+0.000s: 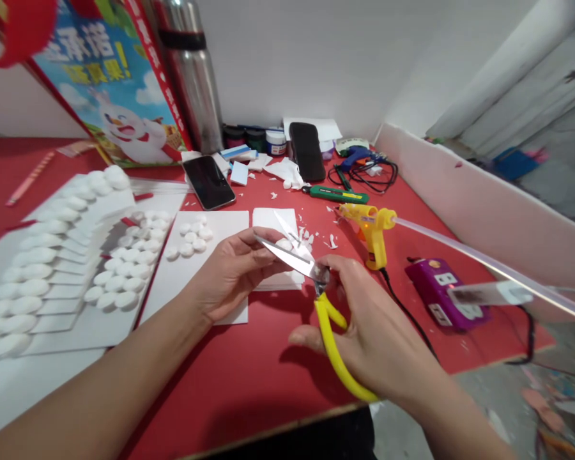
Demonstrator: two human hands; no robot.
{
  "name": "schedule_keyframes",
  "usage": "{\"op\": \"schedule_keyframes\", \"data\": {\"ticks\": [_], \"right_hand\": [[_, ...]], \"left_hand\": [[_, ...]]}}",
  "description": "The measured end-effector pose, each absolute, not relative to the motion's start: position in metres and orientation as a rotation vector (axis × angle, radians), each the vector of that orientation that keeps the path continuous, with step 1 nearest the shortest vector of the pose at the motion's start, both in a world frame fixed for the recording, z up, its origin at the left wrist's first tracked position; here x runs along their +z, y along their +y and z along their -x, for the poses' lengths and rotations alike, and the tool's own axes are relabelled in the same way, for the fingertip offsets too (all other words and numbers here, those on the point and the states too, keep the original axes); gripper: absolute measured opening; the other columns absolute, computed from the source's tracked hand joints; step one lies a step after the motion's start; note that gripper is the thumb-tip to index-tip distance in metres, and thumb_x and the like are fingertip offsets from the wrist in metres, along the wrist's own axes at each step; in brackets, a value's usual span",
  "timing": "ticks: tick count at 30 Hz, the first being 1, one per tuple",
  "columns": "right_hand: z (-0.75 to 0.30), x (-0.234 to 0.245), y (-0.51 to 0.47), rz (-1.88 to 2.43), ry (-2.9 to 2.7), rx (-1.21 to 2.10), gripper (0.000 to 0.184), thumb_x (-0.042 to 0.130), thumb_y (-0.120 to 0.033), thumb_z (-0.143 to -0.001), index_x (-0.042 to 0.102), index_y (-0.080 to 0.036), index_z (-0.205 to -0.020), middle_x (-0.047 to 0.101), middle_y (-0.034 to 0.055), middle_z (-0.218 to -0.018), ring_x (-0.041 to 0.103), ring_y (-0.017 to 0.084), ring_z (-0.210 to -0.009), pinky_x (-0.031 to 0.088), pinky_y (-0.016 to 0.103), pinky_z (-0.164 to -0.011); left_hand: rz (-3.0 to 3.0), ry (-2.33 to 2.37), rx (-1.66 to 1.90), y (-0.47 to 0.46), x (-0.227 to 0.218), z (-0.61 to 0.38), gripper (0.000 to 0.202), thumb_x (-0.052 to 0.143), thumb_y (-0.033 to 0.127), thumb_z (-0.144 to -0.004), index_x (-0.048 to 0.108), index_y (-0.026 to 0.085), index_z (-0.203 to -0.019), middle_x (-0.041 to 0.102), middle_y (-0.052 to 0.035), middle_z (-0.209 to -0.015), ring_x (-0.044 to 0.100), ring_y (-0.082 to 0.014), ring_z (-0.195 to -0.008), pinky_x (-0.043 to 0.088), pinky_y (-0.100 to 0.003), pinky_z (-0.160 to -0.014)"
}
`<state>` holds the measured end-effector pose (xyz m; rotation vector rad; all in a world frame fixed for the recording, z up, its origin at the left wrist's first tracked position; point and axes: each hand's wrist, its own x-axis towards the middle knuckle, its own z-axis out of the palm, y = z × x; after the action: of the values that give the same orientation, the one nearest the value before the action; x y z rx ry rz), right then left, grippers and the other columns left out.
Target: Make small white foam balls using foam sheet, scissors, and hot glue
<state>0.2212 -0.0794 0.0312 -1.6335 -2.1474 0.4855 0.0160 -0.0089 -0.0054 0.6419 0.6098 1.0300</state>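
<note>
My right hand [371, 319] grips a pair of scissors [333, 345] with yellow handles, its fingers and thumb in the loops. The metal blades are spread apart and point left toward my left hand [234, 265]. That hand is closed, its fingertips pinching a small white rounded piece [284, 244] behind the lower blade; the fingers and blade partly hide it. Beneath lies a stack of white paper [275, 281] with white scraps [306, 243] beside the blades. Left of it, several small white ovals [190, 236] rest on a white sheet [163, 287].
Rows of white ovals on strips [33, 271] and a cluster of ovals [124, 268] fill the left. A yellow glue gun [374, 233] and purple box [443, 287] stand right. Behind are phones [208, 182], a green-handled tool [338, 194], a steel flask [194, 89] and a colourful box [119, 89].
</note>
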Motion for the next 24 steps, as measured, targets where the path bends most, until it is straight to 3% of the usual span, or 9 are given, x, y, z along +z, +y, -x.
{"op": "schedule_keyframes", "data": {"ticks": [12,24], "right_hand": [[-0.2183,0.0275,-0.0780,1.647,-2.137,0.442,0.078,0.084,-0.067,-0.072,0.052,-0.020,-0.125,0.067,0.0119,-0.110,0.070,0.029,-0.093,0.057,0.042,-0.078],[-0.2202,0.0219,-0.0797,1.629,-2.189,0.312,0.063,0.070,-0.068,-0.086,0.055,-0.018,-0.122,0.071,0.0107,-0.099,0.072,0.028,-0.081,0.055,0.038,-0.070]], "left_hand": [[-0.653,0.548,1.033,-0.0085,-0.0064,-0.0157,0.015,0.083,0.009,-0.081,0.080,0.015,-0.094,0.078,-0.0026,-0.098,0.075,-0.0146,-0.091,0.063,-0.026,-0.088],[-0.630,0.567,1.023,-0.0089,-0.0088,-0.0163,0.019,0.085,0.010,-0.078,0.081,0.015,-0.096,0.079,-0.0030,-0.095,0.076,-0.0155,-0.087,0.063,-0.029,-0.088]]}}
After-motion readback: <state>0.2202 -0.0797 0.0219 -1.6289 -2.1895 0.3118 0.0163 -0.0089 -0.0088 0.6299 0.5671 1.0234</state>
